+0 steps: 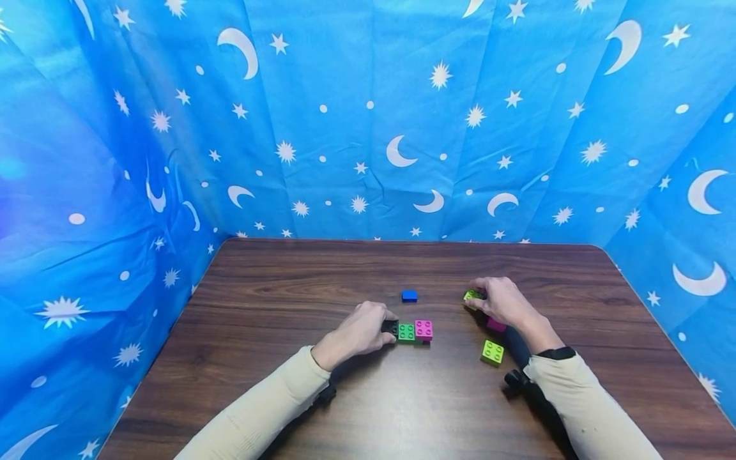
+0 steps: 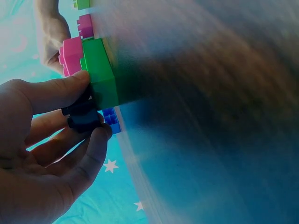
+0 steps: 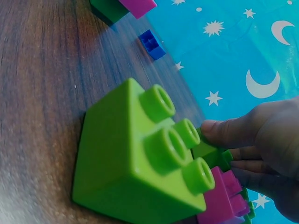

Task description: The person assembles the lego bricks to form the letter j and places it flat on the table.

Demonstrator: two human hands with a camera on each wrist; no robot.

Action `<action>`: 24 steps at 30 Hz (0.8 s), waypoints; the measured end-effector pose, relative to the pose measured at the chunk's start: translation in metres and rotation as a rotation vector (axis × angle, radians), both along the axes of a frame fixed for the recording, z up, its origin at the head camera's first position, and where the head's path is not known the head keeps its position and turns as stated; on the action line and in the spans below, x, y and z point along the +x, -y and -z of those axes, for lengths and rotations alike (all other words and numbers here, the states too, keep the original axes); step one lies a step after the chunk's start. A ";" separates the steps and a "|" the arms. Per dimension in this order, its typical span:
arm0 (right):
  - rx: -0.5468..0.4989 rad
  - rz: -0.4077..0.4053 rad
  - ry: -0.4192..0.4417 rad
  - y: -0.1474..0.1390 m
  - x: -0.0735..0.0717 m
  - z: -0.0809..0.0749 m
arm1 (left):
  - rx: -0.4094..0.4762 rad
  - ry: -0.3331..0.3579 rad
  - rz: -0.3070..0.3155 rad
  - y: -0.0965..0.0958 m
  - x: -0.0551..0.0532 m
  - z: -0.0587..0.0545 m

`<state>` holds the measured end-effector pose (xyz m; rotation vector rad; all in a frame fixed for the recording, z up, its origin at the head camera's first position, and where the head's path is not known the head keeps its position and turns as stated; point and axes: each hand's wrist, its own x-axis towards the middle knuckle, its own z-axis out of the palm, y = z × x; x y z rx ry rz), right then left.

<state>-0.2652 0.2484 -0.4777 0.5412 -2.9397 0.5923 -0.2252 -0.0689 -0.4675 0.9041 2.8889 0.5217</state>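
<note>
My left hand (image 1: 362,327) pinches a black toy building brick (image 1: 391,328) between thumb and fingers. Right against that brick is a green brick (image 1: 406,331), and a pink brick (image 1: 423,328) sits higher at the green one's other end. In the left wrist view the thumb reaches the edge of the green brick (image 2: 102,70). Farther right, my right hand (image 1: 508,303) holds a lime-green brick (image 1: 471,298) by its sides. Below that hand lies a magenta brick (image 1: 496,324), partly covered by it. The right wrist view shows the thumb on the held lime brick (image 3: 205,151).
A small blue brick (image 1: 409,296) lies behind the joined bricks, between the hands. Nearer the right forearm stands another lime-green brick (image 1: 492,352), large in the right wrist view. The wooden table (image 1: 276,275) meets a blue star-and-moon cloth (image 1: 345,179) at its back and sides.
</note>
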 end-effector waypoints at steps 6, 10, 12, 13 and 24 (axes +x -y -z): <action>0.013 -0.010 0.006 -0.001 -0.001 -0.001 | 0.015 0.026 -0.006 0.000 -0.001 -0.001; 0.006 -0.021 0.019 0.000 0.000 -0.001 | 0.013 0.036 -0.011 0.000 -0.001 -0.001; -0.001 -0.023 0.027 0.000 0.000 -0.002 | 0.012 0.038 -0.011 -0.001 0.000 -0.002; -0.004 -0.023 0.030 0.000 0.000 -0.002 | 0.012 0.038 -0.010 -0.001 -0.001 -0.002; -0.038 -0.060 -0.018 0.011 0.004 -0.009 | 0.005 0.016 -0.003 0.001 -0.001 -0.002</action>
